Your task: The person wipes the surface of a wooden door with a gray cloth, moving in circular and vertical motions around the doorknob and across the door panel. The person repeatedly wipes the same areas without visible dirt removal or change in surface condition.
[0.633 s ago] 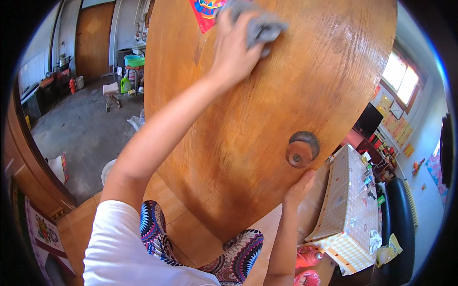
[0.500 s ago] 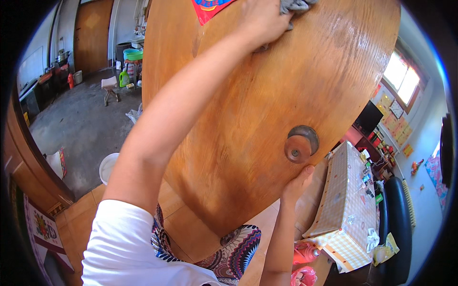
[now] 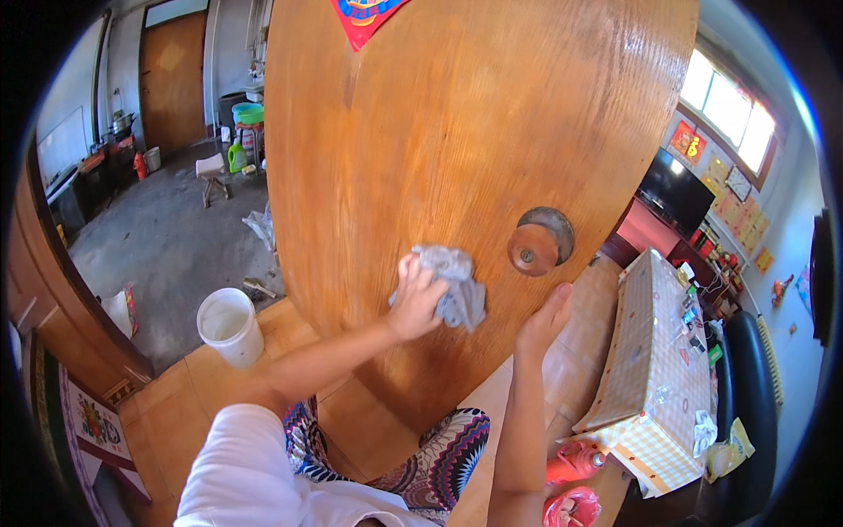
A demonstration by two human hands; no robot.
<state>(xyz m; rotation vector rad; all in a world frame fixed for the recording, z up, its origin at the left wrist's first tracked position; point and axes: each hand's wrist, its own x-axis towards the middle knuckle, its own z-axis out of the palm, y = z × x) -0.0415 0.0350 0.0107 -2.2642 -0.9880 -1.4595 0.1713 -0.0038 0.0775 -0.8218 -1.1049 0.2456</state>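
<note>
A brown wooden door stands in front of me, with a round wooden knob on its right side. My left hand presses a crumpled grey cloth against the door face, left of the knob and a bit below it. Both hand and cloth are slightly blurred. At the door's right edge, just under the knob, my right hand grips with its thumb on the near face. Its other fingers are hidden behind the door. A red paper decoration is stuck near the top.
A white bucket stands on the tiles left of the door, beside the doorway to a grey-floored room with a small stool. On the right, a table with a checked cloth has a red bottle close by it.
My left hand has swept the grey cloth down the door, from near the top to below the knob's height. My right hand stays on the edge. More of the white bucket shows now.
</note>
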